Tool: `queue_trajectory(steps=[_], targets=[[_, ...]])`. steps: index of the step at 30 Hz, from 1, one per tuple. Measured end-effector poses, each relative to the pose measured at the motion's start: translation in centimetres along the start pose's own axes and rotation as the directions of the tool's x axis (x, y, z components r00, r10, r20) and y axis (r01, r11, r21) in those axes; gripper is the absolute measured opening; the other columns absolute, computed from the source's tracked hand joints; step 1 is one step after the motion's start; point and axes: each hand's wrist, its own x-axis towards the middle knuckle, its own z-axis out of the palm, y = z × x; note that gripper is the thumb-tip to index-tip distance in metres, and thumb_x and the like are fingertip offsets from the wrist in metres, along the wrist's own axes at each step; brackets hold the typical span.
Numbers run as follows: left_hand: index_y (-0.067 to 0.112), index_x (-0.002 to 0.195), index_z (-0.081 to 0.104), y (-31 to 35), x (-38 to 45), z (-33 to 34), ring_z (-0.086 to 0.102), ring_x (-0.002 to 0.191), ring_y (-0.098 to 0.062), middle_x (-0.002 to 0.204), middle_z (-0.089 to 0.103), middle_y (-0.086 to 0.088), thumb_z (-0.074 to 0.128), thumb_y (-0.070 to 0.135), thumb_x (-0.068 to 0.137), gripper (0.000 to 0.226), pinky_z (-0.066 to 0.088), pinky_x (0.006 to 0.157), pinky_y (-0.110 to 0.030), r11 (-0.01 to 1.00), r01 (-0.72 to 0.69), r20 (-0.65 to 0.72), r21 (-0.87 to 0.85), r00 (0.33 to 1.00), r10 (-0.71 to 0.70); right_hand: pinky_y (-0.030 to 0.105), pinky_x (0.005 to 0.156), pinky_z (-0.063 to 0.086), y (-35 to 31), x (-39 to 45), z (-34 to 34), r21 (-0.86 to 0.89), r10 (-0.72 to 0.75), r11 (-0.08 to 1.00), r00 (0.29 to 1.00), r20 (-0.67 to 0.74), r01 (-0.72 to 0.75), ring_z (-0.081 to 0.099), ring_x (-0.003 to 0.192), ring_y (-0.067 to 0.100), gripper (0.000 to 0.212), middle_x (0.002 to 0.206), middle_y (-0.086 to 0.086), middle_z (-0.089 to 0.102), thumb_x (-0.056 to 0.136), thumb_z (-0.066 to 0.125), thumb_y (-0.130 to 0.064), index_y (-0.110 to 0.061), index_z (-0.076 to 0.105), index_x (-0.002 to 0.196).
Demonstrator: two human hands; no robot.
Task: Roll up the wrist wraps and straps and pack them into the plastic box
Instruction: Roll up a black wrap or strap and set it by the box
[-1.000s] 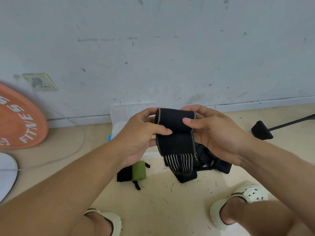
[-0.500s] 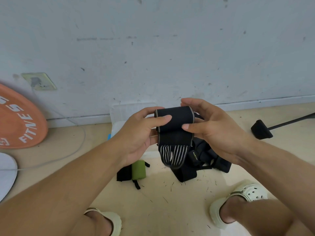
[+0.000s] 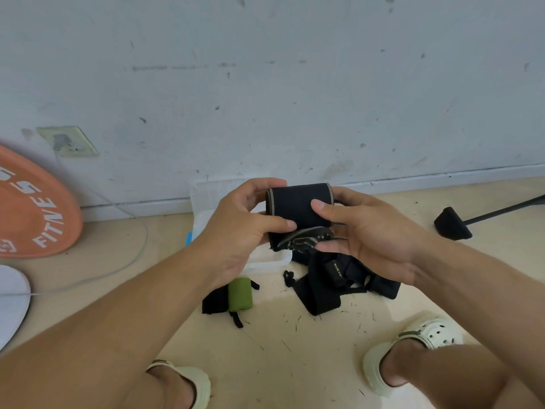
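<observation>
Your left hand [image 3: 241,228] and right hand [image 3: 371,240] both grip the black wrap [image 3: 298,211], nearly rolled, held in the air above the box [image 3: 206,196]. More straps [image 3: 339,278] lie on the floor at 6 o'clock from the wrap; a green roll [image 3: 240,294] lies at 7 o'clock.

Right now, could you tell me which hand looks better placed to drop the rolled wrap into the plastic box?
Probably the left hand: it grips the rolled wrap directly above the plastic box. The right hand sits over the strap pile, away from the box.
</observation>
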Motion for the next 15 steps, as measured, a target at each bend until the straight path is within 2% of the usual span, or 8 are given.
queue_trajectory(steps=[4,7,9,12,15], targets=[[0.016,0.126,0.066,0.25,0.12,0.25,0.075,0.102,-0.025,0.121,0.073,-0.010,0.071,-0.013,0.083,0.053,0.062,0.078,-0.037,0.992,0.089,0.013,-0.092,0.996,-0.088,0.030,0.077,0.062,-0.08,0.06,-0.14,0.024,-0.049,0.998,0.998,-0.027,0.050,0.075,0.095,0.024,0.034,0.116,0.013,0.072,0.096,0.065,0.000,-0.016,0.064,0.126],[0.010,0.127,0.065,0.34,-0.05,0.48,0.076,0.092,-0.024,0.114,0.076,-0.013,0.069,-0.005,0.090,0.041,0.064,0.077,-0.039,0.977,0.155,0.051,-0.146,0.988,-0.149,0.032,0.083,0.062,-0.06,0.07,-0.26,0.013,-0.077,0.997,0.996,-0.047,0.077,0.075,0.104,0.028,0.040,0.122,0.013,0.070,0.094,0.064,0.010,-0.018,0.064,0.124],[0.008,0.125,0.066,0.37,-0.10,0.58,0.077,0.088,-0.025,0.108,0.076,-0.012,0.070,0.001,0.091,0.035,0.064,0.078,-0.040,0.966,0.192,0.069,-0.174,0.981,-0.183,0.032,0.085,0.062,-0.02,0.08,-0.27,-0.006,-0.099,0.995,0.993,-0.056,0.099,0.075,0.102,0.028,0.044,0.122,0.012,0.070,0.092,0.063,0.014,-0.019,0.065,0.122],[0.005,0.123,0.069,0.43,-0.14,0.64,0.077,0.093,-0.031,0.099,0.077,-0.005,0.071,0.016,0.093,0.033,0.063,0.086,-0.042,0.952,0.225,0.088,-0.206,0.974,-0.211,0.031,0.083,0.061,-0.02,0.00,-0.14,-0.033,-0.123,0.992,0.991,-0.059,0.121,0.075,0.095,0.026,0.047,0.120,0.012,0.070,0.089,0.062,0.020,-0.017,0.066,0.118],[0.004,0.123,0.069,0.39,-0.08,0.53,0.076,0.098,-0.033,0.104,0.078,-0.007,0.071,0.017,0.094,0.032,0.063,0.080,-0.038,0.950,0.224,0.064,-0.216,0.974,-0.215,0.027,0.080,0.061,-0.08,-0.03,-0.14,-0.052,-0.117,0.992,0.992,-0.055,0.115,0.075,0.091,0.022,0.047,0.119,0.011,0.071,0.087,0.063,0.021,-0.015,0.068,0.116]])
